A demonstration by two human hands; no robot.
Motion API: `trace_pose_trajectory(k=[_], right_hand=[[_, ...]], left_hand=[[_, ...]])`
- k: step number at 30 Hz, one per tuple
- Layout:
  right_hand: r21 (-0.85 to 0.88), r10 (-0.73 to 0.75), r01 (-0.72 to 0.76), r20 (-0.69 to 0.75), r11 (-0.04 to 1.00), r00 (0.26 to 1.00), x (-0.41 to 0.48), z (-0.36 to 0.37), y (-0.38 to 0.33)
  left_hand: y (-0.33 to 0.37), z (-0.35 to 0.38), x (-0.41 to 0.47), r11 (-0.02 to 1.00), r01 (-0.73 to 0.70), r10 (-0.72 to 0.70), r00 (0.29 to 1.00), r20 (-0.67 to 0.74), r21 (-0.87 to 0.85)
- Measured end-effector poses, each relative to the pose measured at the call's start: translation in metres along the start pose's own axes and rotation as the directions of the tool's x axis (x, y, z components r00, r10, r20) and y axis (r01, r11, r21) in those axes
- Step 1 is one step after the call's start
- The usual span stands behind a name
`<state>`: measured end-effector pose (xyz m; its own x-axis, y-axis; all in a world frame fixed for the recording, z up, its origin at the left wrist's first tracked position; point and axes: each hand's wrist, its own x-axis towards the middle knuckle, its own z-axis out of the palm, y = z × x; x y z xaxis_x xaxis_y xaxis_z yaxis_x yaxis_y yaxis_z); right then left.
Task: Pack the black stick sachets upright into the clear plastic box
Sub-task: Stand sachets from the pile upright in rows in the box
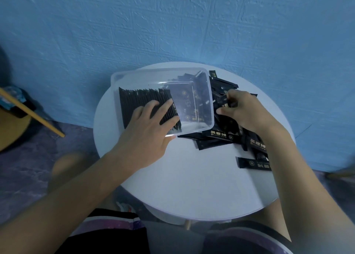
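Observation:
A clear plastic box (pixel 132 76) sits at the back left of the round white table (pixel 192 177). A row of black stick sachets (pixel 134 102) stands upright along its left side. My left hand (pixel 151 125) reaches over the near rim with flat fingers pressed against that row. To the right of the box lies a loose pile of black sachets (pixel 221 136) with gold print. My right hand (pixel 240 109) is on top of the pile, fingers pinched on one sachet (pixel 225 102).
One sachet (pixel 251 163) lies apart near the table's right edge. A blue textured wall (pixel 172 23) stands behind the table. At the far left a wooden stick (pixel 32 112) and dark items rest on a stool. My knees are under the table's near edge.

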<state>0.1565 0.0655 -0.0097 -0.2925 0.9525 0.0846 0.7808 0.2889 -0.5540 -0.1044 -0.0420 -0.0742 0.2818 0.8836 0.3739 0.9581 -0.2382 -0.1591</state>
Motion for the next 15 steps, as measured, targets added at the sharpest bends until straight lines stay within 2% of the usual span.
trace_pose_trajectory(k=[5,11,15], right_hand=[[0.243,-0.028,0.054,-0.109,0.969,0.994,0.011,-0.001,-0.001],[0.325,-0.041,0.088,-0.147,0.942,0.988,0.014,-0.001,0.001],[0.435,0.006,0.136,-0.309,0.890,0.951,0.009,-0.010,-0.007]], left_hand=[[0.001,0.000,-0.001,1.000,0.002,-0.002,1.000,-0.009,-0.002],[0.001,0.000,-0.001,1.000,0.004,-0.004,1.000,-0.019,-0.007],[0.003,-0.001,-0.001,1.000,0.011,-0.011,1.000,-0.013,0.001]])
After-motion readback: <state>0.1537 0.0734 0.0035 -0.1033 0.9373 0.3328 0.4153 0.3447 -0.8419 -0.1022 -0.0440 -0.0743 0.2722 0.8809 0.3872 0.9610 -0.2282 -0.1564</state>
